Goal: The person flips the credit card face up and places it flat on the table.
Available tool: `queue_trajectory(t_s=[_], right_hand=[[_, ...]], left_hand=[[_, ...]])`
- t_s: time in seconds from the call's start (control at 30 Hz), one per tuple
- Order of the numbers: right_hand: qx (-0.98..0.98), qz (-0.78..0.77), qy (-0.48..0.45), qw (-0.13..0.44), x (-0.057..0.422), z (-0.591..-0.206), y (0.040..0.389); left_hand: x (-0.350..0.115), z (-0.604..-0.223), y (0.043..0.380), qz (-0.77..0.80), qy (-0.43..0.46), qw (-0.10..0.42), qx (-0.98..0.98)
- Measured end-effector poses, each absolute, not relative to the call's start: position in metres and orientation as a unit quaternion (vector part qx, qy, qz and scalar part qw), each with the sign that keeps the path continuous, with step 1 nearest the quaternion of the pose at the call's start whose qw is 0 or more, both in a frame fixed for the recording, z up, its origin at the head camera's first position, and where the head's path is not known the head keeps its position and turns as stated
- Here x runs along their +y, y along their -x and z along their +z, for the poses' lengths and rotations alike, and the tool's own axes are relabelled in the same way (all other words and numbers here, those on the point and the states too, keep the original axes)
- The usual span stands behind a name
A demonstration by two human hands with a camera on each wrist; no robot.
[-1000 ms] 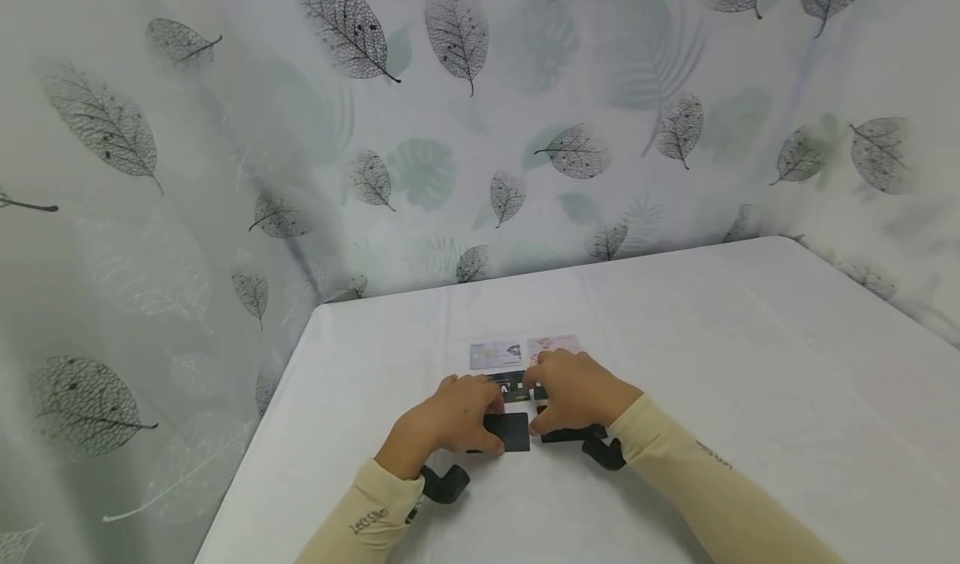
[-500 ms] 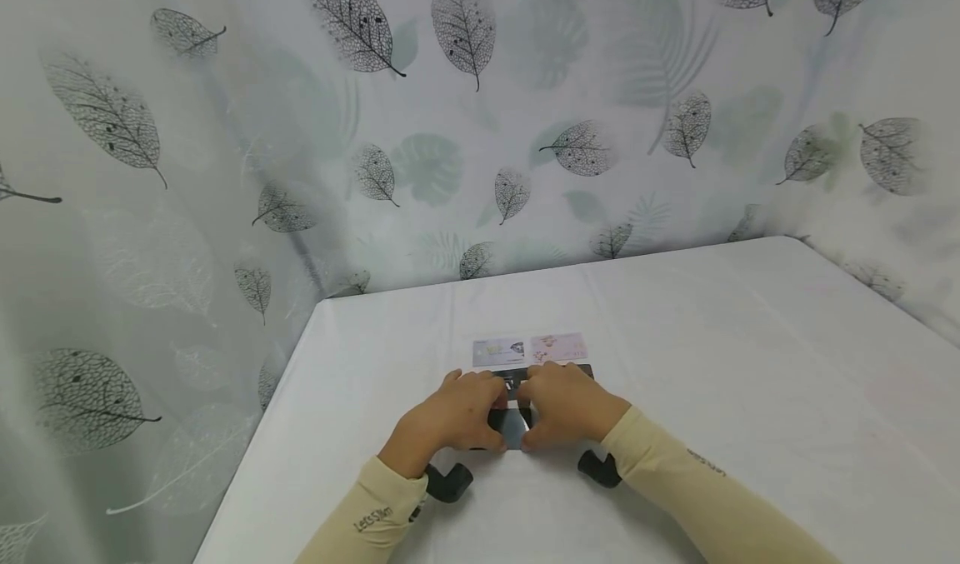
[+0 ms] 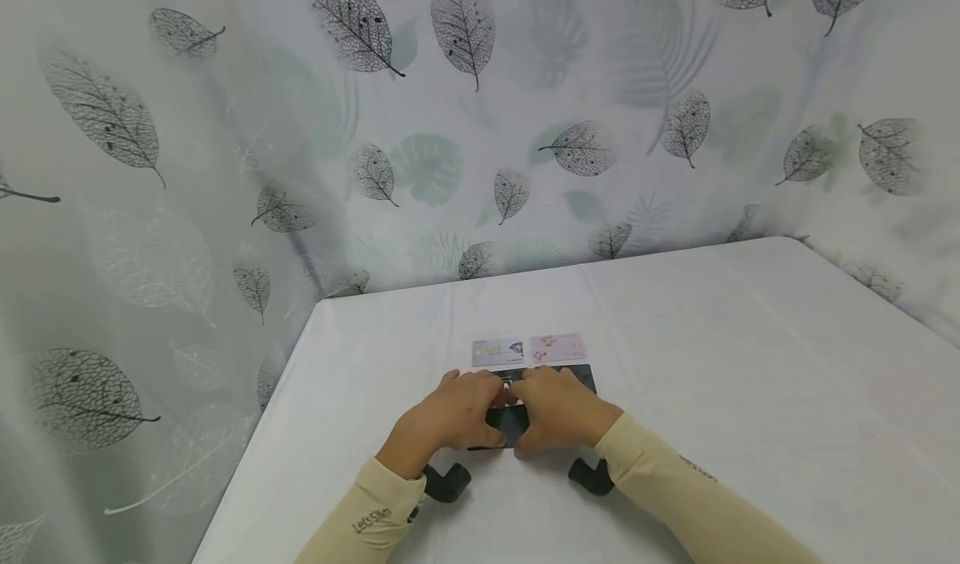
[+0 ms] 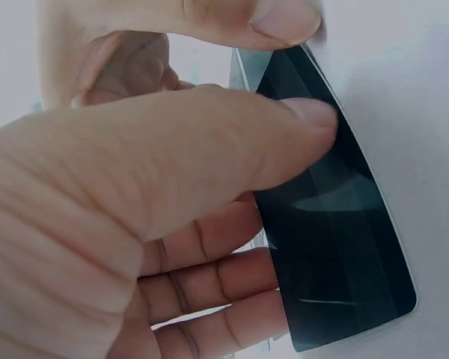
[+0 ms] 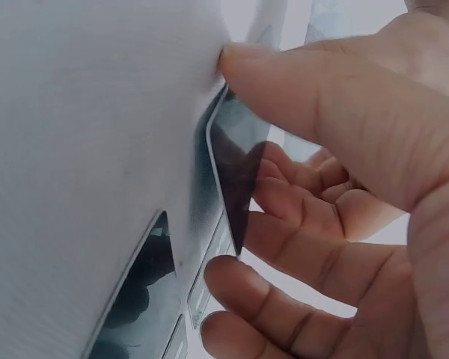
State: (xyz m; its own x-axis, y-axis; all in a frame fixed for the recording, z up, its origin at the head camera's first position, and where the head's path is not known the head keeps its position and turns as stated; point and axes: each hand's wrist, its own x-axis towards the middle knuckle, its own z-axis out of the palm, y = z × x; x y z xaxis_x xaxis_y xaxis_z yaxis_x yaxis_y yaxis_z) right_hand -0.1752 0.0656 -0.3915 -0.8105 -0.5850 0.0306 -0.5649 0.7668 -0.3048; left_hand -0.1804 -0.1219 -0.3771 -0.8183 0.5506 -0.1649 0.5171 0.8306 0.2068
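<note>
Your left forearm, in a cream sleeve (image 3: pixel 367 514), slants up and rightward, and your left hand (image 3: pixel 456 414) arches over the work with the thumb nearest you. Your right hand (image 3: pixel 561 410) faces it like a mirror image, its forearm angling in from the lower right, the fingers of both almost meeting. A black fitting (image 3: pixel 447 483) juts from beneath the left wrist, and a matching one shows under the right.

To your left, a strip of white table (image 3: pixel 712 381) lies between the hand and the slanting table edge, with the leaf-print curtain (image 3: pixel 420 197) beyond. Ahead, close past your fingers, sit a lilac VIP card (image 3: pixel 498 353) and, right of it, a pink card (image 3: pixel 558 347); a dark card (image 3: pixel 582 373) peeks out behind your right hand. The tabletop spreads far wider to your right.

The black card (image 4: pixel 337 239) is between your hands, on the side nearer you, tilted against the tabletop. Your left hand pinches it, barely parted, thumb flat on the glossy face and fingers behind. Your right hand has its end between thumb and index finger, while the other fingers curl loosely, spread a little apart.
</note>
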Motion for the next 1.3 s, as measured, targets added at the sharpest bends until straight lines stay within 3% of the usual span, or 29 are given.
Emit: queue_trajectory(t_s=[0.57,1.0,1.3], right_hand=[[0.934,-0.132,0.330,-0.015,0.0703,-0.3893,0.1743],[0.935,-0.124,0.330,-0.037,0.0727,-0.3897,0.1779],[0.943,-0.129,0.306,-0.011,0.0746,-0.3926,0.1821]], left_hand=[[-0.1251,-0.3768,0.1831,0.106,-0.275,0.117,0.948],[-0.1260,-0.3746,0.1820,0.056,-0.292,0.088,0.951],[-0.1283,-0.3695,0.1810,0.057,-0.283,0.093,0.953]])
